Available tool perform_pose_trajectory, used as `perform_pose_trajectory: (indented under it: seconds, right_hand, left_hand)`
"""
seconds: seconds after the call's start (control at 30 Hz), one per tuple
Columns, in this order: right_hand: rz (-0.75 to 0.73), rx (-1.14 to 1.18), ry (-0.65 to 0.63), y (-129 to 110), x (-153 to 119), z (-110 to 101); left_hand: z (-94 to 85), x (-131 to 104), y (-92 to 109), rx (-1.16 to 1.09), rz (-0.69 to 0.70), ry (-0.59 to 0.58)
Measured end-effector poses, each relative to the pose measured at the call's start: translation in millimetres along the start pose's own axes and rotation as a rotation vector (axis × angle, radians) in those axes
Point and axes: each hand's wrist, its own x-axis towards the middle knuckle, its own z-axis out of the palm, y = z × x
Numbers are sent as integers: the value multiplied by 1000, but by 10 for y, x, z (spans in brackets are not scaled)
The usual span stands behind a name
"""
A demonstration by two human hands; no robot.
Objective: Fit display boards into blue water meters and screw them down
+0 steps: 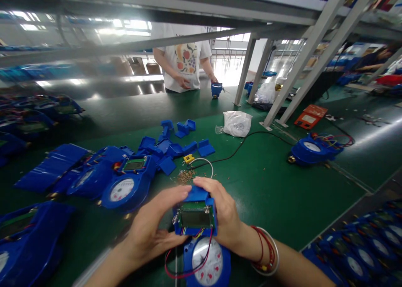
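Note:
A blue meter (207, 260) with a round white dial lies at the bottom centre, its upper housing holding a green circuit board with a grey display (196, 217). My left hand (153, 224) is wrapped round the housing's left side, thumb and fingers at its top and bottom edges. Against the right side and top presses my right hand (224, 213), with bracelets on the wrist. A small blue cover piece (197, 193) sits at the housing's top edge between my fingers. Red and black wires loop over the dial.
Small brass screws (186, 176), a yellow block (189, 158) and blue plastic pieces (168, 147) lie beyond my hands. More meters (124, 190) stand left and lower right. A white bag (238, 124), an orange box (310, 116) and metal posts are farther back. A person stands across the table.

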Motion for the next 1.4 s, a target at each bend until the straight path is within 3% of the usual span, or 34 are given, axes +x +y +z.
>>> perform_pose_trajectory:
  seconds: [0.23,0.37,0.43,0.6,0.87,1.03,1.13,1.27,1.4]
  right_hand:
    - [55,69,5,32,-69,3]
    - [127,104,18,30,-90,6]
    - [151,109,23,24,-96,8]
    - [173,103,27,7,-97,32]
    - [123,91,53,-2,-90,65]
    - [159,60,87,2,-71,54]
    - [166,45,106,-6,-74,61]
    - [89,-2,124,-24,-89,75]
    - [21,-107,151,-46,-101,66]
  left_hand:
    - [9,-58,38,-13,-105,-84]
    - [-20,-131,160,-107,-107,34]
    - [-50,-162,242,-32,-40,91]
    - [-41,-199,368,279,67,57]
    - [121,-254,366,295,43,174]
    - [23,-236,458,378,-45,124]
    - [-8,-323,525,458,-22,194]
    - [101,-401,569,507,94,73]
    - [250,-409,574,610,-26,90]
